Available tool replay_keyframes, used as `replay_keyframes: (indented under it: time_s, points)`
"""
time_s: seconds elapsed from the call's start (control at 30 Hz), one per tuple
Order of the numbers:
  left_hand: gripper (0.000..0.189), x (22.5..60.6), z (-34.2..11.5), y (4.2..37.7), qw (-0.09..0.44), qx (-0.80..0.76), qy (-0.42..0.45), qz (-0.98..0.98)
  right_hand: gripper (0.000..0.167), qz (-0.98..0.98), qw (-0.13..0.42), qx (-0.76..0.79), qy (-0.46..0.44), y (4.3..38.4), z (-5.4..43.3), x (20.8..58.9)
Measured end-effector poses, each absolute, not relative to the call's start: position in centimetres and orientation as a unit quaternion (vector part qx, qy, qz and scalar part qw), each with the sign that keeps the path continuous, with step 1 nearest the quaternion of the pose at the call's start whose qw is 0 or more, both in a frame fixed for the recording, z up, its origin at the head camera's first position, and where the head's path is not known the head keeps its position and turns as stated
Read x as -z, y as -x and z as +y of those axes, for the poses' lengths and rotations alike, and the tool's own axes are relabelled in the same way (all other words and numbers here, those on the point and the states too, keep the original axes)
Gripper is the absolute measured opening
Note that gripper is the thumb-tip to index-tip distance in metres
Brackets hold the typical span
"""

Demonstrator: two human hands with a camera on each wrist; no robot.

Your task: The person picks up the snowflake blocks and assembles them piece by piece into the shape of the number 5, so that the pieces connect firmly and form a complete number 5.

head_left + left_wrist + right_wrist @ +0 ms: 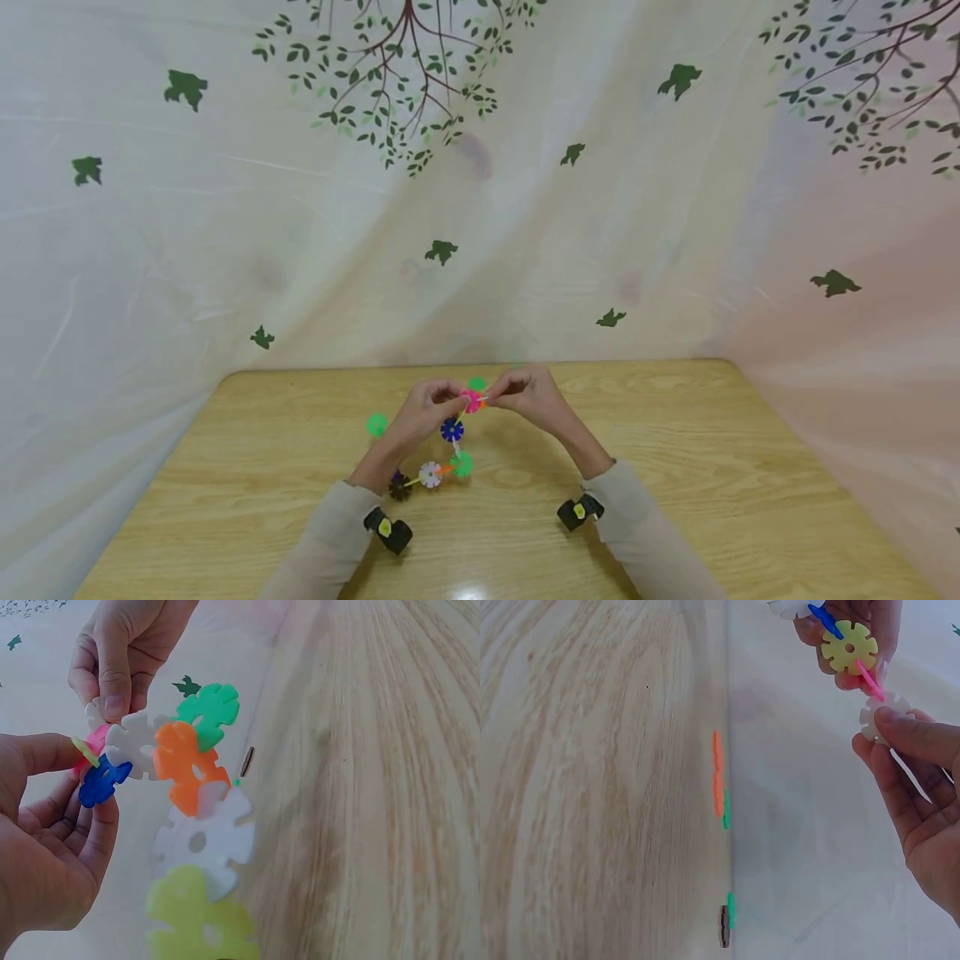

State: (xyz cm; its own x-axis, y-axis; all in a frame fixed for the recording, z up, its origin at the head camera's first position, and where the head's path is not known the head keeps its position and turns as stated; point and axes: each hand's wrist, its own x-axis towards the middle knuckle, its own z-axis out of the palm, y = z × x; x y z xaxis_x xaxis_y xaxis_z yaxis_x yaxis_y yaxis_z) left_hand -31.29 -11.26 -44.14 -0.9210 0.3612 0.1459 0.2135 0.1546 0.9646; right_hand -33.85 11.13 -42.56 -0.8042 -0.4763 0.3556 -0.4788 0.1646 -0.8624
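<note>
**Beige sleeves (pixel 656 537) nearest, bright disc chain (pixel 456 448) beyond**

Head view: past the cuffs, each with a black wrist device (pixel 393 537), the chain bends over the wooden table (pixel 217 475). Down its length come a pink disc (pixel 471 402), a blue disc (pixel 457 436), a green disc (pixel 463 467), a white disc (pixel 435 480) and a black disc (pixel 399 492), with others edge-on between them. The left hand (pixel 422 414) and right hand (pixel 531 398) meet at the pink end, fingertips brought together. A further green piece (pixel 377 426) shows beside the left wrist.

Left wrist view: a near yellow disc (pixel 180 900) looms close, notched and soft-cornered like a flower. Behind it overlap the white disc, an orange disc (pixel 176 746) and the green one, all matte plastic. The left thumb and fingers pinch the chain around the pink disc, nearly closed.

Right wrist view: the right thumb and forefinger pinch an end white disc (pixel 868 721), with just its thickness between them. The edge-on pink disc meets its rim; whether the slots interlock I cannot tell. A second yellow disc (pixel 838 656) faces the camera, its centre hole and even slots clear. By the table's edge line sit an orange piece (pixel 717 772) and a dark piece (pixel 724 934), edge-on.
</note>
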Motion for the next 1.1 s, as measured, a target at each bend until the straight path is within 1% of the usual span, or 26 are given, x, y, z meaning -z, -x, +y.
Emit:
replay_keyframes:
  time_s: [0.33,0.73,0.93,1.1]
  points:
    - [0.019,43.9,-11.4,31.2,0.070,-0.622,-0.183,0.758,0.005,-0.757,-0.005,-0.569,-0.319,33.6,11.1,42.3]
    - [0.020,43.6,-11.7,31.2,0.082,-0.625,-0.193,0.752,0.005,-0.783,0.026,-0.536,-0.316,33.1,10.7,41.7]
    - [0.024,43.1,-11.9,31.3,0.097,-0.626,-0.186,0.751,0.004,-0.801,0.039,-0.495,-0.333,32.9,11.1,40.8]
    - [0.024,43.2,-11.9,31.3,0.116,-0.629,-0.179,0.747,0.003,-0.816,0.047,-0.458,-0.349,32.7,11.4,40.5]
